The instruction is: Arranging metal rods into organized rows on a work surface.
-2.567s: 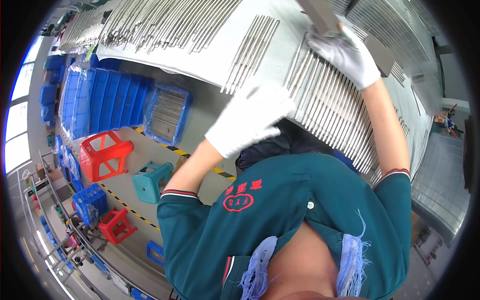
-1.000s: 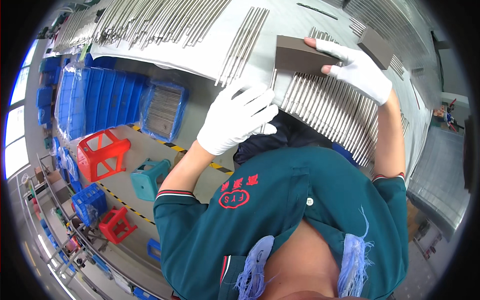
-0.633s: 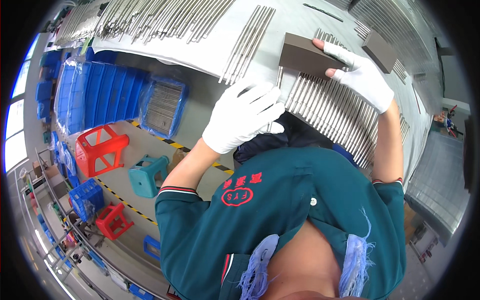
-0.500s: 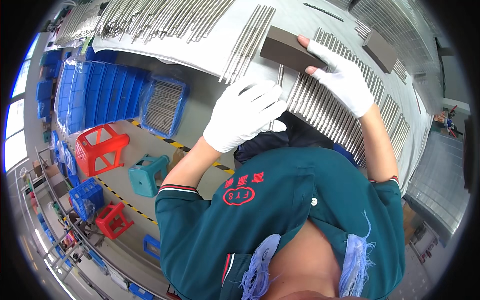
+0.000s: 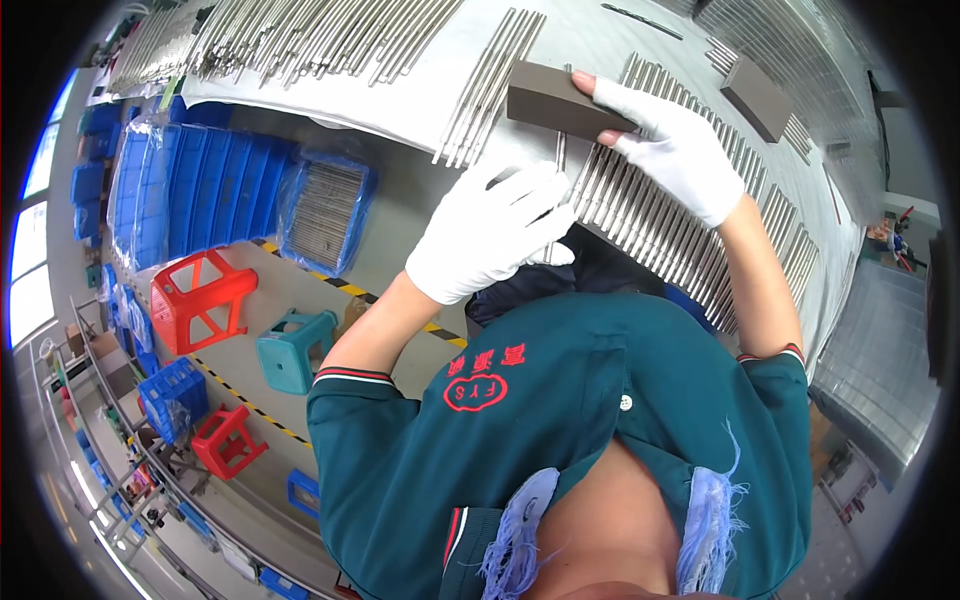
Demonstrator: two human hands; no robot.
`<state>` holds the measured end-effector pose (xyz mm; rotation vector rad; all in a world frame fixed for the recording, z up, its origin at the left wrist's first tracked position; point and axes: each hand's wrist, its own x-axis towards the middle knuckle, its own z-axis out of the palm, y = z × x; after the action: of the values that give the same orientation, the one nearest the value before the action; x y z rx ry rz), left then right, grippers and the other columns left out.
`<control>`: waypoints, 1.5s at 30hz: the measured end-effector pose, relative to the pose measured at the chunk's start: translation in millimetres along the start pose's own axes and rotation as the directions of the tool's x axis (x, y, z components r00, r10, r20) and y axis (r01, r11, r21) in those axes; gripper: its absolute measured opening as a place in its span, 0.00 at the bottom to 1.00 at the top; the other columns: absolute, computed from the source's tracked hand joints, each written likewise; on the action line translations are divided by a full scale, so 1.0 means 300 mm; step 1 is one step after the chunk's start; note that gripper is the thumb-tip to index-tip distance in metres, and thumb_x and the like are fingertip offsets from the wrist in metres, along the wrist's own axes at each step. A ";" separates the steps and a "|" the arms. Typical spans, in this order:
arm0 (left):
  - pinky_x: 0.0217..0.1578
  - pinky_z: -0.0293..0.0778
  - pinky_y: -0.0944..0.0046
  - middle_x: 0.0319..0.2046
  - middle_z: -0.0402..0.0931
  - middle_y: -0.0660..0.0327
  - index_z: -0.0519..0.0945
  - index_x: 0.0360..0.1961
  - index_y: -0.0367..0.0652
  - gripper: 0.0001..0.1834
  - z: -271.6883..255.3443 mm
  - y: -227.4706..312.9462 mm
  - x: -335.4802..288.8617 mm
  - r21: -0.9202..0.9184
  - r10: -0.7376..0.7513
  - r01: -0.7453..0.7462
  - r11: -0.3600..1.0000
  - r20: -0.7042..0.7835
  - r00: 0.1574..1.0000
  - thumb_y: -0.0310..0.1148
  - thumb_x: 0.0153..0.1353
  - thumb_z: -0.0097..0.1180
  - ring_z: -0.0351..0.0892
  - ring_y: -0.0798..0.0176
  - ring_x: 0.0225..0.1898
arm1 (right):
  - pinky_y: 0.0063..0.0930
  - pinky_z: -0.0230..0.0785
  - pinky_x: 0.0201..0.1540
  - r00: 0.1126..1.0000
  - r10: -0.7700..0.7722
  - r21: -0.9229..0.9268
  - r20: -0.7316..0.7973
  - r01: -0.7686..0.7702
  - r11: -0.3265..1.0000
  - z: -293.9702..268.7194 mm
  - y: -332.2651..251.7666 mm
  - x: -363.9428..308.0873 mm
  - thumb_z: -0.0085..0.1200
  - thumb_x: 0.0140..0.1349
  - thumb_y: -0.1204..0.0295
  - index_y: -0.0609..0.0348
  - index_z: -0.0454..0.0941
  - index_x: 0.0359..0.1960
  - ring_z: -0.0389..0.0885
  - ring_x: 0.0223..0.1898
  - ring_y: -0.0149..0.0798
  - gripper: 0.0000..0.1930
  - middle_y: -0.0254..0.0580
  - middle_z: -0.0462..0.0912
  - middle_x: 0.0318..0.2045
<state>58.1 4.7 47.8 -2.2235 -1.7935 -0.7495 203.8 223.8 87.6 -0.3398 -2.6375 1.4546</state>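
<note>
My right hand, in a white glove with bare thumb and fingertip showing, grips a dark brown rectangular block. The block lies across a slim metal rod above the table's near edge. Gloved in white, my left hand is closed round the lower part of that same rod; some of its fingers are hidden. Right of the rod, a row of similar metal rods lies side by side under and beside my right forearm. A smaller group of rods lies to the left of the block.
A second brown block rests at the right on the white-covered table. Many more rods line the far left, and a dark drill bit lies at the back. Blue crates and red and green stools stand on the floor.
My right hand and the block have shifted slightly left and toward me along the rod. My left hand stays almost in place, still on the rod.
</note>
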 end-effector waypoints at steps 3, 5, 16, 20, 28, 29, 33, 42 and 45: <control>0.58 0.74 0.52 0.46 0.83 0.62 0.82 0.39 0.49 0.22 -0.002 -0.002 -0.002 -0.027 0.004 -0.004 1.000 0.025 1.000 0.56 0.57 0.60 0.82 0.57 0.50 | 0.31 0.60 0.74 0.981 0.195 -0.001 0.018 -0.195 0.981 -0.088 -0.042 -0.009 0.60 0.67 0.75 0.55 0.72 0.71 0.72 0.70 0.35 0.29 0.36 0.77 0.68; 0.58 0.73 0.51 0.46 0.83 0.62 0.83 0.39 0.49 0.22 0.000 -0.002 -0.003 -0.042 0.001 0.001 0.999 0.033 0.999 0.56 0.57 0.61 0.82 0.57 0.50 | 0.31 0.60 0.73 0.987 0.151 0.067 0.063 -0.155 0.986 -0.101 -0.043 -0.005 0.57 0.68 0.78 0.54 0.71 0.71 0.72 0.69 0.36 0.29 0.35 0.77 0.68; 0.60 0.71 0.52 0.52 0.80 0.62 0.81 0.44 0.47 0.24 -0.003 -0.010 -0.021 -0.068 -0.008 0.013 0.998 0.067 0.998 0.52 0.54 0.64 0.78 0.58 0.57 | 0.32 0.67 0.68 0.989 0.148 0.033 -0.013 -0.148 0.988 -0.158 0.076 -0.119 0.60 0.69 0.66 0.50 0.71 0.72 0.72 0.69 0.35 0.29 0.33 0.75 0.70; 0.59 0.73 0.52 0.49 0.81 0.61 0.82 0.42 0.48 0.23 0.003 -0.008 -0.021 -0.062 -0.003 0.007 0.998 0.062 0.998 0.54 0.54 0.63 0.79 0.58 0.55 | 0.32 0.65 0.69 0.991 0.125 0.012 -0.045 -0.125 0.992 -0.107 0.038 -0.066 0.60 0.70 0.65 0.51 0.70 0.72 0.73 0.69 0.36 0.29 0.33 0.76 0.69; 0.59 0.73 0.53 0.49 0.80 0.62 0.81 0.45 0.49 0.24 -0.004 -0.003 -0.018 -0.022 -0.031 0.032 0.999 0.049 0.998 0.51 0.51 0.66 0.78 0.57 0.55 | 0.32 0.63 0.71 0.991 0.131 0.040 0.004 -0.132 0.990 -0.091 0.046 -0.064 0.61 0.69 0.65 0.50 0.70 0.72 0.72 0.70 0.37 0.30 0.34 0.76 0.69; 0.59 0.72 0.53 0.49 0.80 0.62 0.81 0.45 0.49 0.24 -0.003 -0.008 -0.022 -0.038 -0.043 0.045 0.998 0.052 0.998 0.51 0.51 0.66 0.78 0.57 0.55 | 0.33 0.63 0.72 0.990 0.139 -0.027 -0.024 -0.139 0.990 -0.122 0.073 -0.108 0.62 0.68 0.65 0.51 0.70 0.73 0.70 0.71 0.37 0.31 0.35 0.75 0.70; 0.63 0.69 0.50 0.51 0.79 0.61 0.82 0.48 0.49 0.25 0.018 -0.027 -0.045 -0.004 -0.084 0.085 0.996 0.111 0.990 0.50 0.51 0.66 0.76 0.56 0.57 | 0.36 0.54 0.76 0.895 0.050 -0.007 -0.444 -0.059 0.998 -0.192 0.158 -0.254 0.64 0.68 0.65 0.57 0.65 0.75 0.61 0.76 0.41 0.36 0.41 0.67 0.75; 0.73 0.50 0.36 0.61 0.76 0.49 0.79 0.62 0.45 0.44 0.042 -0.054 -0.068 0.047 -0.186 0.180 0.983 0.194 0.963 0.67 0.53 0.59 0.70 0.47 0.67 | 0.32 0.58 0.73 0.366 0.176 0.152 -0.914 -0.093 0.984 -0.249 0.223 -0.497 0.62 0.70 0.73 0.54 0.63 0.76 0.70 0.68 0.36 0.34 0.45 0.71 0.70; 0.73 0.49 0.36 0.60 0.76 0.48 0.78 0.63 0.44 0.46 0.041 -0.068 -0.044 0.060 -0.183 0.175 0.983 0.199 0.963 0.69 0.54 0.56 0.71 0.46 0.66 | 0.32 0.59 0.72 0.279 0.142 0.104 -0.950 -0.147 0.984 -0.256 0.264 -0.569 0.61 0.70 0.73 0.56 0.62 0.76 0.71 0.67 0.38 0.34 0.46 0.72 0.69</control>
<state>40.1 4.1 27.5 -2.2021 -2.1083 -0.5239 396.0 285.3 63.7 -1.0864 -1.5673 0.7685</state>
